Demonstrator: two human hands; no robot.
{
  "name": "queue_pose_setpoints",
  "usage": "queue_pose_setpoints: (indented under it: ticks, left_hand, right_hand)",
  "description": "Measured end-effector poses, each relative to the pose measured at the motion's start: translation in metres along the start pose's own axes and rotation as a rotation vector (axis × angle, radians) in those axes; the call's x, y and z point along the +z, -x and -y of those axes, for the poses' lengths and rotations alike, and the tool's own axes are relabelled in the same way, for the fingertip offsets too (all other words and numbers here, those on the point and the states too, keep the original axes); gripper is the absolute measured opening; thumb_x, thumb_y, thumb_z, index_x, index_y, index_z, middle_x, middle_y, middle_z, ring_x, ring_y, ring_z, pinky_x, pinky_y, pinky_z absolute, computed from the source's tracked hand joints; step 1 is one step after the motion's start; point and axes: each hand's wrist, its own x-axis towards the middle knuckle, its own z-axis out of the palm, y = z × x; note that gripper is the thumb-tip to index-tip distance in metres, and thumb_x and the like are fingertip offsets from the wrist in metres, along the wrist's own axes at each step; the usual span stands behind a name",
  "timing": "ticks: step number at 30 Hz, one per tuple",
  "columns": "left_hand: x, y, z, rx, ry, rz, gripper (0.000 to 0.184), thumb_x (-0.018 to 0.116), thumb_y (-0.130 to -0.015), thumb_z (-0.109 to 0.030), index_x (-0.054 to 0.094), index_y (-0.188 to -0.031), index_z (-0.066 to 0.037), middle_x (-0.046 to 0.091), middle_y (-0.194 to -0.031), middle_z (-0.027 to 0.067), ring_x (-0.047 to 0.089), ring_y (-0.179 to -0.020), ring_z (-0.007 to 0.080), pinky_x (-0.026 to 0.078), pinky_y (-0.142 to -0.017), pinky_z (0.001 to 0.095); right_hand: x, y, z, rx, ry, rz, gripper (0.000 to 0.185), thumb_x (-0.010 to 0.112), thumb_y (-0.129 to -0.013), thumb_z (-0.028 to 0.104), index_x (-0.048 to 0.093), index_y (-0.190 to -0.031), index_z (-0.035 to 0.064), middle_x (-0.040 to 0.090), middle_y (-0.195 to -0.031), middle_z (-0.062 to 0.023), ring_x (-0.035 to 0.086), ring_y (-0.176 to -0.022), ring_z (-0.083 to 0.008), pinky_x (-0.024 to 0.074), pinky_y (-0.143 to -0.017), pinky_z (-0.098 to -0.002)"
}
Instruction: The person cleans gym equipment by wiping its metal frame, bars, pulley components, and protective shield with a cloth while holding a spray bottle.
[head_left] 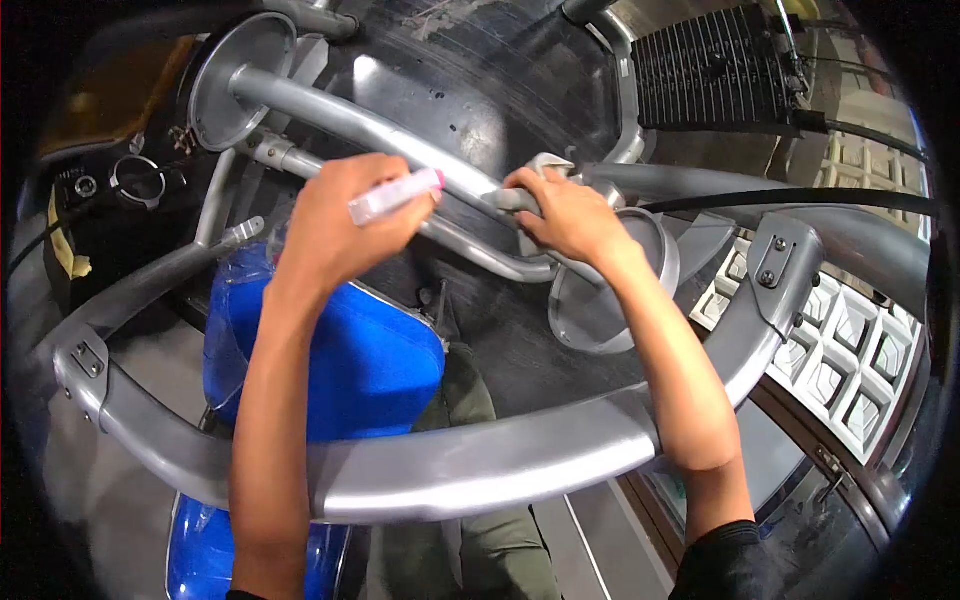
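Observation:
My left hand (pixel 345 215) is closed around a small whitish, see-through tube with a pink tip (pixel 395 196), held above the silver metal bars of a frame. What kind of tube it is, I cannot make out. My right hand (pixel 568 215) grips a pale grey cloth (pixel 517 201), its fingers bent over the right end of the slanting upper bar (pixel 375 130). That bar runs from a round silver disc (pixel 240 85) at the upper left. A second round disc (pixel 610 305) sits just below my right hand.
A thick curved silver tube (pixel 480 465) crosses in front of me, under my forearms. Blue padded seats, one (pixel 365 365) partly wrapped in clear plastic, are at lower left. A black weight stack (pixel 710 65) stands upper right, above white moulded trays (pixel 850 350). A black cable (pixel 790 199) stretches rightward.

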Motion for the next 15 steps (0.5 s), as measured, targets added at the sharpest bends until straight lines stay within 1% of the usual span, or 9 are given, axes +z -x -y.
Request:
queue_pose_setpoints:
  ticks: [1,2,4,7,10,12,13,14,15]
  left_hand:
    - [-0.001,-0.002,-0.004,-0.017,0.040,-0.014,0.024,0.070,-0.083,-0.023,0.062,-0.074,-0.003,0.050,-0.060,0.0012,0.045,-0.060,0.0077,0.036,-0.054,0.0280]
    - [-0.002,-0.005,-0.009,-0.018,0.045,-0.013,0.024,0.070,-0.083,-0.023,0.062,-0.074,-0.003,0.050,-0.060,0.0012,0.045,-0.060,0.0077,0.036,-0.054,0.0280]
    - [-0.002,-0.010,-0.018,-0.172,0.055,-0.047,0.021,0.069,-0.085,-0.022,0.066,-0.079,-0.002,0.053,-0.061,-0.0005,0.047,-0.061,0.0066,0.037,-0.055,0.0274]
    - [0.011,-0.013,-0.028,-0.166,0.170,-0.206,0.024,0.069,-0.087,-0.024,0.068,-0.085,-0.001,0.054,-0.063,-0.0019,0.047,-0.061,0.0054,0.037,-0.056,0.0262]
    - [0.023,-0.019,-0.034,-0.227,0.323,-0.319,0.029,0.070,-0.086,-0.029,0.069,-0.087,0.000,0.058,-0.064,-0.0004,0.048,-0.062,0.0066,0.039,-0.057,0.0267]
    - [0.024,-0.020,-0.038,-0.271,0.377,-0.282,0.030,0.070,-0.086,-0.030,0.070,-0.089,0.000,0.060,-0.066,0.0015,0.049,-0.063,0.0078,0.041,-0.059,0.0276]
    - [0.021,-0.021,-0.044,-0.299,0.327,-0.255,0.032,0.068,-0.084,-0.033,0.071,-0.087,-0.002,0.064,-0.067,0.0074,0.057,-0.063,0.0141,0.045,-0.062,0.0318]
    - [0.021,-0.022,-0.044,-0.310,0.335,-0.273,0.032,0.068,-0.084,-0.033,0.071,-0.087,-0.002,0.064,-0.067,0.0074,0.057,-0.063,0.0141,0.045,-0.062,0.0318]
    - [0.021,-0.024,-0.043,-0.262,0.220,-0.269,0.033,0.067,-0.083,-0.035,0.071,-0.085,-0.002,0.065,-0.069,0.0111,0.061,-0.066,0.0204,0.046,-0.063,0.0343]
  right_hand:
    - [0.007,-0.001,0.002,-0.030,-0.042,0.003,0.041,0.066,-0.085,0.022,0.054,-0.124,0.0208,0.059,-0.113,-0.0139,0.060,-0.105,-0.0352,0.0483,-0.089,-0.0466]
    - [0.014,-0.003,0.005,-0.060,-0.082,0.008,0.045,0.068,-0.083,0.020,0.054,-0.125,0.0219,0.058,-0.116,-0.0130,0.060,-0.105,-0.0351,0.0490,-0.090,-0.0466]
    - [0.028,0.001,0.009,-0.100,-0.073,-0.005,0.048,0.068,-0.081,0.013,0.055,-0.125,0.0276,0.056,-0.114,-0.0105,0.059,-0.103,-0.0344,0.0502,-0.088,-0.0472]
    - [0.036,0.002,0.011,-0.108,0.001,-0.170,0.056,0.069,-0.077,0.006,0.055,-0.124,0.0341,0.055,-0.112,-0.0080,0.059,-0.099,-0.0330,0.0534,-0.079,-0.0456]
    - [0.035,0.000,0.009,-0.060,-0.020,-0.149,0.057,0.070,-0.077,0.009,0.055,-0.124,0.0356,0.055,-0.112,-0.0080,0.061,-0.095,-0.0329,0.0538,-0.078,-0.0447]
    - [0.033,0.000,0.006,-0.059,-0.004,-0.130,0.052,0.072,-0.076,0.015,0.058,-0.122,0.0334,0.057,-0.109,-0.0089,0.063,-0.093,-0.0328,0.0535,-0.079,-0.0441]
    - [0.025,-0.002,0.004,-0.026,-0.028,-0.073,0.048,0.072,-0.075,0.017,0.060,-0.119,0.0285,0.060,-0.106,-0.0104,0.063,-0.095,-0.0339,0.0517,-0.081,-0.0453]
    - [0.017,-0.004,0.001,0.008,-0.049,-0.019,0.044,0.073,-0.074,0.019,0.061,-0.116,0.0236,0.063,-0.104,-0.0119,0.063,-0.098,-0.0350,0.0500,-0.083,-0.0466]
    - [0.026,-0.006,-0.016,0.020,-0.024,-0.060,0.038,0.074,-0.072,0.023,0.064,-0.109,0.0190,0.068,-0.098,-0.0109,0.064,-0.099,-0.0326,0.0497,-0.083,-0.0452]
